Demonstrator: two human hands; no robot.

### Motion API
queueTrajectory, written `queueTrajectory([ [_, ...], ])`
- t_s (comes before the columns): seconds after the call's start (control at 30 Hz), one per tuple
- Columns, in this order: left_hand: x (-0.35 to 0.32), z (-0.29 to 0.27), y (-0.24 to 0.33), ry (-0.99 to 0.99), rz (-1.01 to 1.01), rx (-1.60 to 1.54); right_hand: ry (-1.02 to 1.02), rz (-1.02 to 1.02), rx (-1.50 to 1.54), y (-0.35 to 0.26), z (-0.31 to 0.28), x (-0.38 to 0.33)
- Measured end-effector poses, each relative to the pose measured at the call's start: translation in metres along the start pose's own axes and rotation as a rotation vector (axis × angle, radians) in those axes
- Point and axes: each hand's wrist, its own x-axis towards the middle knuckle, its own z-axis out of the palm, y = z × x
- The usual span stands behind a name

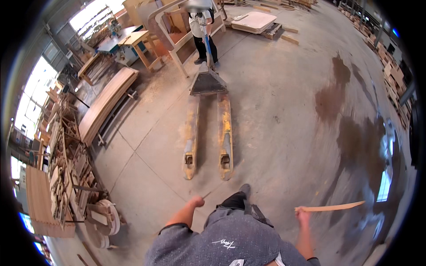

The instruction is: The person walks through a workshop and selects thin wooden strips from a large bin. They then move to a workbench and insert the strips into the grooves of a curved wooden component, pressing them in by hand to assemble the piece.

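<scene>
My right hand (pixel 303 214) is closed round one end of a thin, slightly curved wooden strip (pixel 333 207). The strip points out to the right, above the concrete floor. On the other side, my left hand (pixel 197 202) is closed in front of my body. A short, thin dark line shows at its fingers, and I cannot make out whether it is something held. Ahead of me stands a worn yellow pallet jack (pixel 225 119), its two bare forks pointing my way. Neither hand touches it.
Another person (pixel 200 26) stands at the pallet jack's blue handle. Left are stacked long boards (pixel 108 102), a heap of wood offcuts (pixel 73 177) and a workbench (pixel 135 40). Flat panels (pixel 254 22) lie at the back. Dark wet patches (pixel 361 142) mark the floor at right.
</scene>
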Motion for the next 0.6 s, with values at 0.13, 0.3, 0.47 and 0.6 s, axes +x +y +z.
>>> queueTrajectory([
  [0.13, 0.095, -0.174, 0.106, -0.097, 0.131, 0.043, -0.032, 0.115, 0.007, -0.065, 0.018, 0.061],
  [0.3, 0.239, -0.375, 0.241, 0.038, 0.087, -0.263, -0.029, 0.227, 0.091, -0.105, 0.014, 0.196],
  [0.47, 0.404, -0.422, 0.269, 0.01, 0.135, -0.002, -0.122, 0.309, 0.007, -0.195, 0.01, 0.402],
  [0.6, 0.474, -0.469, 0.295, -0.055, 0.12, 0.057, -0.077, 0.368, 0.079, -0.293, -0.004, 0.609],
])
